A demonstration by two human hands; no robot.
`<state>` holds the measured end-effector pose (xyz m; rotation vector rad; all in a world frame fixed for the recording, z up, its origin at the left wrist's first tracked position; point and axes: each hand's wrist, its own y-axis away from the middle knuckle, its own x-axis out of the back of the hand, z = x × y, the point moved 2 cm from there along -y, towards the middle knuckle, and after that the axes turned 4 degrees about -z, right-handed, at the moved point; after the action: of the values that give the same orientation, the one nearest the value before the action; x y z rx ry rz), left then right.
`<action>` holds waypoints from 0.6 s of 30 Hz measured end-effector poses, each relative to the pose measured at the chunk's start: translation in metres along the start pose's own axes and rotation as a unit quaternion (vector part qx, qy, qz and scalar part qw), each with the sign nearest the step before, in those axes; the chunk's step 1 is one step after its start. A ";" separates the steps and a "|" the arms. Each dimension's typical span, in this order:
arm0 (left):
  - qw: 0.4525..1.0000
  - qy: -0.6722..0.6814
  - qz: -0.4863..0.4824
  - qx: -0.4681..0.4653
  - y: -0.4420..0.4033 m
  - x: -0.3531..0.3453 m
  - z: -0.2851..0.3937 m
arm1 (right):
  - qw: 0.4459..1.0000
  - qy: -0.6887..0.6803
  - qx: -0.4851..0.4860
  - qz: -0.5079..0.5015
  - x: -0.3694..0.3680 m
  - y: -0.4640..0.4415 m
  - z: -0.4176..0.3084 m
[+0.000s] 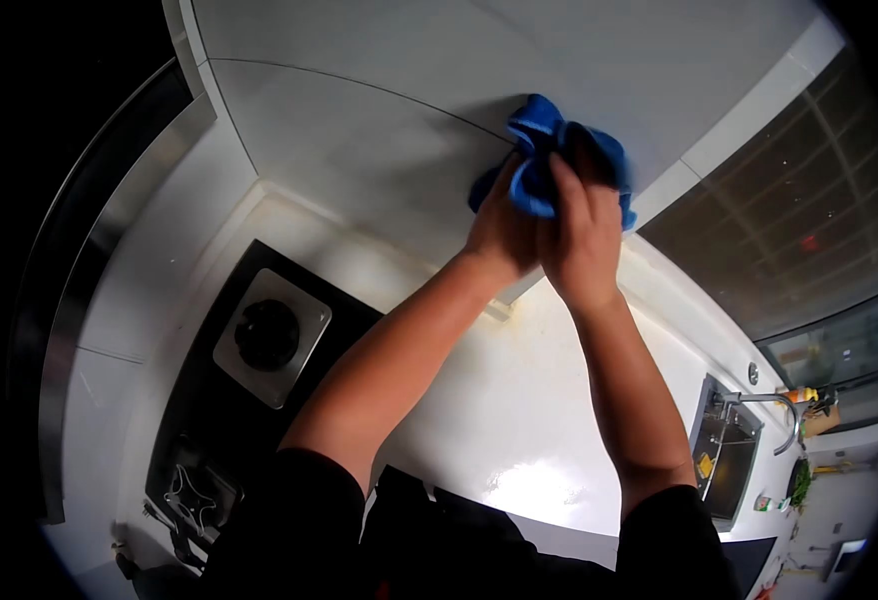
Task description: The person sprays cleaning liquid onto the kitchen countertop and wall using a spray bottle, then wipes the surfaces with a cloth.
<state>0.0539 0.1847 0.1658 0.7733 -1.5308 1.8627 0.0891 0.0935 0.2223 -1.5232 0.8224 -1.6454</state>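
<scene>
Cloth point(532, 190) against wall point(359, 140), right hand point(581, 235) clutching its folds, left hand point(504, 235) with fingertips hidden, can't tell its grip; probably light, soft, floppy, best held by the bunched middle.

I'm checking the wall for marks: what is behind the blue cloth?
Grey wall with a dark seam reaching the blue cloth from the left is visible; the patch directly behind the cloth is covered and cannot be seen.
</scene>
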 end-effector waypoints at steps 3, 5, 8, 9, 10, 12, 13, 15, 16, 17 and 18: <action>0.977 -0.189 -0.089 0.051 0.004 -0.014 -0.003 | 0.985 0.113 -0.050 -0.123 -0.026 0.014 0.007; 0.968 -0.173 -0.149 0.105 0.038 -0.055 -0.012 | 0.980 0.103 -0.030 -0.168 -0.043 0.040 0.004; 0.992 -0.008 -0.052 0.114 0.102 -0.102 -0.020 | 0.962 0.087 -0.003 -0.261 -0.075 0.096 -0.002; 0.992 -0.005 -0.053 0.115 0.123 -0.119 -0.020 | 0.958 0.067 -0.007 -0.280 -0.087 0.116 -0.006; 0.986 0.060 -0.037 0.154 0.143 -0.133 -0.019 | 0.956 0.058 -0.005 -0.287 -0.096 0.133 -0.010; 0.974 0.124 -0.017 0.190 0.161 -0.146 -0.019 | 0.948 0.059 -0.004 -0.313 -0.111 0.165 -0.009; 0.975 0.120 0.015 0.187 0.165 -0.145 -0.018 | 0.940 0.058 -0.003 -0.337 -0.114 0.168 -0.012; 0.975 0.119 0.047 0.184 0.167 -0.143 -0.013 | 0.937 0.053 -0.015 -0.346 -0.112 0.169 -0.009; 0.967 0.144 0.055 0.202 0.158 -0.133 -0.010 | 0.937 0.048 -0.010 -0.347 -0.104 0.156 -0.008; 0.959 0.169 0.064 0.220 0.148 -0.128 -0.009 | 0.936 0.044 -0.004 -0.348 -0.097 0.142 -0.006; 0.958 0.171 0.066 0.218 0.134 -0.130 -0.010 | 0.953 0.049 0.011 -0.299 -0.092 0.127 -0.002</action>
<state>0.0366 0.1629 -0.0189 0.5016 -0.9863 2.3315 0.1017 0.1051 0.0659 -1.7967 0.3972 -2.1646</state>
